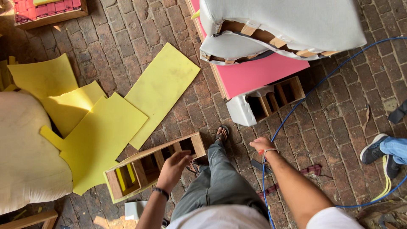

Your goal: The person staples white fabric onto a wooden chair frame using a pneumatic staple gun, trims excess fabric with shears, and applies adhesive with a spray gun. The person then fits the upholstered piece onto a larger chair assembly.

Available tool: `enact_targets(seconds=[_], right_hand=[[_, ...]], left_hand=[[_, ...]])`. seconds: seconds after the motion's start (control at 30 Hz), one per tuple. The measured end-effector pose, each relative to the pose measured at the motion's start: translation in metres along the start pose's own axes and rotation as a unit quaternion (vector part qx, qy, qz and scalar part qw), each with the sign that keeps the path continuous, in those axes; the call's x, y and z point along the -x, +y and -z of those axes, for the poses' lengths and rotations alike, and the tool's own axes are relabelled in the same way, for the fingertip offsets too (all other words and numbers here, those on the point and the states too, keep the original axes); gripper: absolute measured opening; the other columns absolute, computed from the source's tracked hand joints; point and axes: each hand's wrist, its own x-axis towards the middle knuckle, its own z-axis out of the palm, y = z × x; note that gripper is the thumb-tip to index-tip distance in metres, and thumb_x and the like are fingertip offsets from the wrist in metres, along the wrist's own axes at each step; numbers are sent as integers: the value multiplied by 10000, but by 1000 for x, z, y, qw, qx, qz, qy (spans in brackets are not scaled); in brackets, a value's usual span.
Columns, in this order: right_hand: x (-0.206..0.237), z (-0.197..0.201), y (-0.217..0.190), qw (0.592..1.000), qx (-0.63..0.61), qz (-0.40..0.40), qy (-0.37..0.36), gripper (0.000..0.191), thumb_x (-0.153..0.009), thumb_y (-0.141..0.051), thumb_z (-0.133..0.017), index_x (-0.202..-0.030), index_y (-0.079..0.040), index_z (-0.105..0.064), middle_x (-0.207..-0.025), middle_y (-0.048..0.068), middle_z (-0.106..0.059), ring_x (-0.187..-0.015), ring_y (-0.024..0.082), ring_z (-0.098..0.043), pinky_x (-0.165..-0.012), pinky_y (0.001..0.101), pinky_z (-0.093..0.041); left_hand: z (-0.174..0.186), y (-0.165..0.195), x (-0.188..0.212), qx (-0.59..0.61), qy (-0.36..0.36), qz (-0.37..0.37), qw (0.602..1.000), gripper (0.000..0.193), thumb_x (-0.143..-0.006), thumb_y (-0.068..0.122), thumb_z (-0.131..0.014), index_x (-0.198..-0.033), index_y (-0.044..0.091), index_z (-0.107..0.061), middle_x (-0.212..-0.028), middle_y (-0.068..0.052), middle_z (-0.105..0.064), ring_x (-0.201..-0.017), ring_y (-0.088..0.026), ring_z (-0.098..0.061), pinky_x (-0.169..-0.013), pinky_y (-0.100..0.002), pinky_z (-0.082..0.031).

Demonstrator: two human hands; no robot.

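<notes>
My left hand [174, 166] hangs with its fingers apart and holds nothing, just over the near end of a long wooden frame box [144, 169] edged with yellow foam, lying on the brick floor. My right hand [261, 145] is curled, fingers down, at the spot where a blue hose [309, 91] reaches it. A small red thing shows under its fingers; I cannot tell whether the hand grips anything. My grey-trousered leg [220, 178] and sandalled foot [221, 133] step between the two hands.
Yellow foam sheets [101, 131] lie on the bricks at left beside a cream cushion [25, 157]. A pink foam panel [258, 72], a white-padded furniture shell [296, 21] and a white-wrapped wooden frame [263, 104] stand ahead. Another person's shoe [374, 148] is at right.
</notes>
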Motion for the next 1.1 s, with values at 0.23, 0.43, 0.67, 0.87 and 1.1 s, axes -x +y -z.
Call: enact_targets(seconds=[0.23,0.43,0.67,0.87,1.1], right_hand=[[-123,-7,-39,987,69,71,123,619,-750,-301,-868,-1288,-71,-667,-1239,181,-707,-1141,354,-672,-979,443,-533],[-174,-23,-46,993,37,45,101,997,-694,-436,-941,-1443,-9,-440,-1380,262,-560,-1233,407,-573,-1014,455,-464],[-210,-38,-41,999,-40,-22,-22,1066,-523,-358,-1000,-1364,46,-485,-1264,257,-658,-1129,342,-670,-976,422,-531],[-180,-7,-14,980,-173,-72,68,633,-604,-331,-879,-1112,1,-699,-1057,194,-769,-938,321,-763,-816,444,-596],[-13,60,69,955,-230,9,185,610,-592,-493,-833,-1005,-62,-708,-843,108,-739,-743,261,-718,-684,451,-608]], left_hand=[[-9,-10,-22,-77,11,105,991,397,-940,275,-676,-1270,57,-691,-1161,-86,-785,-1104,-155,-718,-961,-300,-556],[-14,-20,-22,-151,9,158,976,386,-922,303,-670,-1249,98,-699,-1135,-55,-806,-1081,-152,-759,-928,-290,-586],[-38,-8,-67,-264,-22,136,955,382,-891,315,-676,-1234,148,-692,-1083,-39,-811,-1019,-160,-789,-908,-306,-600],[-24,-47,-76,-265,-50,138,953,412,-898,328,-692,-1260,130,-705,-1079,-76,-820,-1009,-166,-783,-904,-320,-609],[-30,-66,-88,-220,-131,118,960,481,-927,315,-683,-1342,76,-652,-1279,-92,-750,-1204,-192,-700,-1026,-335,-551]])
